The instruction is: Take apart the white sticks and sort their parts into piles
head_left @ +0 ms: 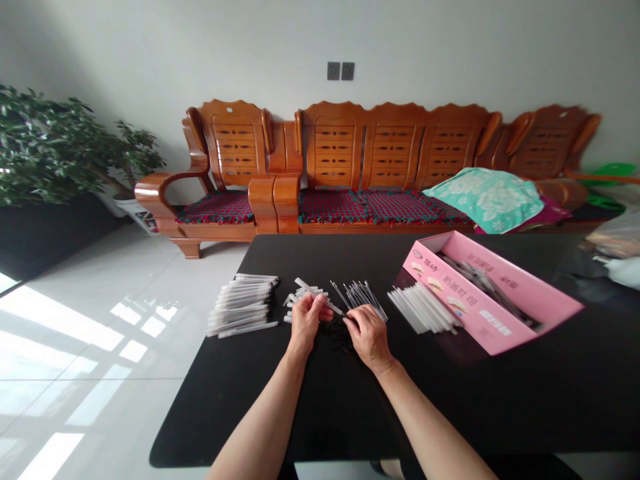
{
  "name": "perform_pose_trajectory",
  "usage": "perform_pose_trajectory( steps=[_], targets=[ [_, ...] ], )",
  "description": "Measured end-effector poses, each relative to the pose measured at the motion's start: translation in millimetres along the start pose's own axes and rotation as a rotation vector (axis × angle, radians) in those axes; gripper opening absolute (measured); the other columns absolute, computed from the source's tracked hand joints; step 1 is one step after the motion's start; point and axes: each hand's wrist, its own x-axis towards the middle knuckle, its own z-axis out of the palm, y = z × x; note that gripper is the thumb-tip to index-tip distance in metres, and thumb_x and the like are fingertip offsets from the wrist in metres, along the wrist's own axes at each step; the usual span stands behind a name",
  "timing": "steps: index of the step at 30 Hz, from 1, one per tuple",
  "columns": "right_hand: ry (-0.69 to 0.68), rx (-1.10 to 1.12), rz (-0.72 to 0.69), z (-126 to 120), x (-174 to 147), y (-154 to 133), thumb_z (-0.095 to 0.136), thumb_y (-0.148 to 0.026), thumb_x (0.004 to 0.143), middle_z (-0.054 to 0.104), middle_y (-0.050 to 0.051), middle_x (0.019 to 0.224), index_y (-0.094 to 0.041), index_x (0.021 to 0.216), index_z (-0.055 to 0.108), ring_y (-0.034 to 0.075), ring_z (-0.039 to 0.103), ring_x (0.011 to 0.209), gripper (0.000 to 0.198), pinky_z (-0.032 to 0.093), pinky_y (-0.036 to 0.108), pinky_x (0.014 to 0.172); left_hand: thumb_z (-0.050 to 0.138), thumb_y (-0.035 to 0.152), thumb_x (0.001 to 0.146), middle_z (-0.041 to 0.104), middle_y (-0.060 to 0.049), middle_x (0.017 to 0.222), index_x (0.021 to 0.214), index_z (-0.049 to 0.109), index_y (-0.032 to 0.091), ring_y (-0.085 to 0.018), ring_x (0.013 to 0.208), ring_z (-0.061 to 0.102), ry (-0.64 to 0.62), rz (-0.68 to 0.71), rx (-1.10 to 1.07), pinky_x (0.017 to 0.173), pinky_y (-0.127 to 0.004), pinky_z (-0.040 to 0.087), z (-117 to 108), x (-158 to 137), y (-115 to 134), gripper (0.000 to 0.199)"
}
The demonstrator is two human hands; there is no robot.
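My left hand is closed on a whitish pen barrel, which slants down toward my right hand. The fingers of my right hand are pinched at the barrel's lower end; a small dark part seems to be there, mostly hidden. Under and between the hands lies a heap of small black pieces. Short white pen caps are piled beyond my left hand. Thin pen refills with dark shafts fan out just behind my right hand.
Assembled-looking white pens with dark ends are stacked at the table's left edge. Bare white tubes lie right, against a pink box holding more thin pieces. The black table stands before a wooden sofa.
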Motion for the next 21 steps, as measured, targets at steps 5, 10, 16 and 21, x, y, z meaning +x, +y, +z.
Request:
perform_pose_trajectory(
  steps=[5,10,16,21],
  targets=[
    [-0.036,-0.005,0.003,-3.2,-0.6,-1.8,0.055,-0.016,0.089,0.061,0.006,0.081,-0.018,0.084,0.058,0.021,0.054,0.083,0.007,0.046,0.035,0.078,0.071,0.050,0.076,0.065,-0.002,0.061,0.081,0.064,0.011,-0.013,0.053,0.064,0.062,0.035,-0.031,0.051,-0.023,0.054,-5.1,2.5,0.5,0.040],
    [-0.108,-0.009,0.008,-5.3,0.0,-4.9,0.056,-0.014,0.086,0.060,0.007,0.084,-0.018,0.082,0.059,0.022,0.053,0.087,0.006,0.045,0.036,0.081,0.072,0.048,0.076,0.066,-0.002,0.063,0.081,0.065,0.011,-0.013,0.053,0.063,0.135,0.068,-0.047,0.051,-0.022,0.053,-7.9,3.3,3.3,0.038],
    [-0.095,0.016,0.026,-5.4,-1.4,-3.0,0.059,-0.022,0.088,0.060,0.007,0.084,-0.018,0.084,0.059,0.022,0.053,0.087,0.005,0.045,0.036,0.080,0.073,0.050,0.073,0.066,-0.002,0.062,0.081,0.065,0.011,-0.013,0.052,0.063,0.132,0.058,-0.041,0.050,-0.022,0.053,-7.3,3.0,4.2,0.040],
    [-0.060,0.011,0.021,-5.2,0.2,-3.9,0.053,-0.021,0.093,0.062,0.008,0.085,-0.017,0.093,0.060,0.021,0.053,0.085,0.008,0.045,0.036,0.080,0.073,0.053,0.072,0.065,-0.003,0.059,0.078,0.064,0.011,-0.015,0.051,0.064,0.042,0.014,0.007,0.048,-0.024,0.053,-0.3,-0.9,2.2,0.044]
  ],
)
